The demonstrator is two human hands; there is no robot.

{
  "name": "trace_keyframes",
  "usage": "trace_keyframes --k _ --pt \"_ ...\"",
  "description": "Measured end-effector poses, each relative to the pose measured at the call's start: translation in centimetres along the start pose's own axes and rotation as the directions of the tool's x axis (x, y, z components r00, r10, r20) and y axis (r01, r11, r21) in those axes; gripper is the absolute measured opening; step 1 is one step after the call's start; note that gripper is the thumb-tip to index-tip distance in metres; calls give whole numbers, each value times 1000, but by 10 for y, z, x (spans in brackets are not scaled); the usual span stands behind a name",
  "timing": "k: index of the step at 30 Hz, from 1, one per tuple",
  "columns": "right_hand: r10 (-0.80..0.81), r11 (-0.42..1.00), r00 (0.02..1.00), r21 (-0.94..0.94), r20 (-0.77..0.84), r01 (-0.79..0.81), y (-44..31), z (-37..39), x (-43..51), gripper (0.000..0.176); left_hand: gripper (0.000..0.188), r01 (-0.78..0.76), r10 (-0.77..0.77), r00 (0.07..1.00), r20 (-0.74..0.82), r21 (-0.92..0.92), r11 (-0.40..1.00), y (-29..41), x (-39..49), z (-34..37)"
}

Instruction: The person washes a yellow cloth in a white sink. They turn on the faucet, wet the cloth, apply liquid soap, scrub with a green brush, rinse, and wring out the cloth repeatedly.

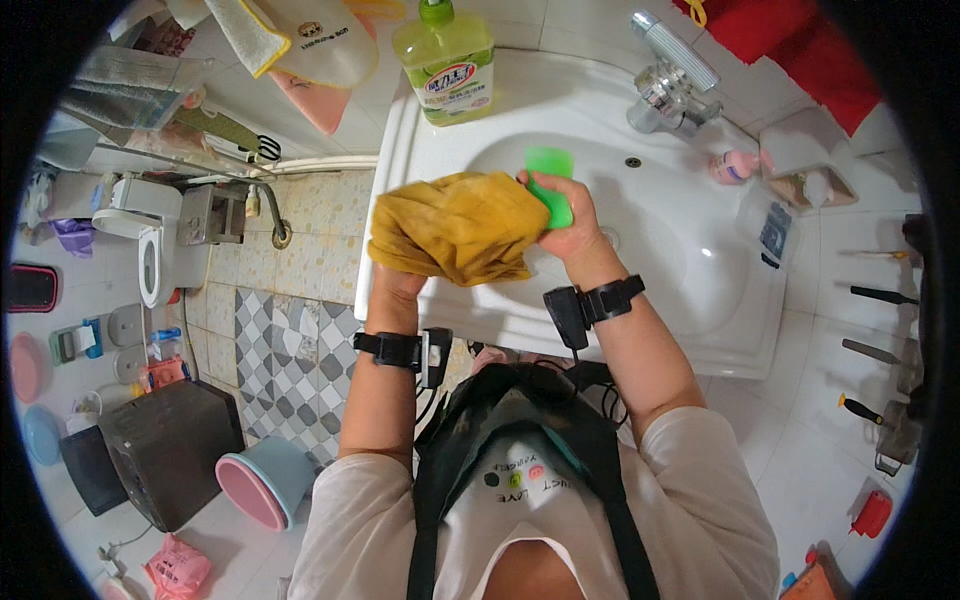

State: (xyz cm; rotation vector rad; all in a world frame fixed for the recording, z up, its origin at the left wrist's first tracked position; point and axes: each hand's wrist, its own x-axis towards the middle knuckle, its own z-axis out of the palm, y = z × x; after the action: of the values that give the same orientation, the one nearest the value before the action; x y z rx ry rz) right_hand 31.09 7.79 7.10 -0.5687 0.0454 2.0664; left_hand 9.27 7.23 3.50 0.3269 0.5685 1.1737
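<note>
A yellow-brown cloth hangs bunched over the left part of the white washbasin. My left hand is under the cloth and grips its near left side; most of its fingers are hidden by the folds. In my right hand is a flat green bar, perhaps soap, held between thumb and fingers. The bar touches or overlaps the cloth's right edge; whether my right hand also grips the cloth is hard to tell.
A green-capped bottle of yellow-green dish soap stands on the basin's back left rim. The chrome faucet rises at the back. A small pink bottle sits on the right rim. Left on the floor are a blue bucket and a toilet.
</note>
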Motion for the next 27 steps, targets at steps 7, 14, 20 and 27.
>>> trace_keyframes --k 7,14,20,27 --pt "-543 -484 629 -819 557 307 51 32 31 23 41 64 -65 998 5 -236 970 -47 6 38" --pt "-444 -377 653 -789 613 485 60 38 30 18 36 147 -152 988 4 -293 945 -52 5 38" --pt "-650 -448 514 -829 559 335 67 7 47 25 37 60 -55 996 -77 72 996 -58 4 16" --pt "-317 694 910 -719 -269 29 37 -41 43 37 42 -40 59 995 76 -232 972 -21 6 24"
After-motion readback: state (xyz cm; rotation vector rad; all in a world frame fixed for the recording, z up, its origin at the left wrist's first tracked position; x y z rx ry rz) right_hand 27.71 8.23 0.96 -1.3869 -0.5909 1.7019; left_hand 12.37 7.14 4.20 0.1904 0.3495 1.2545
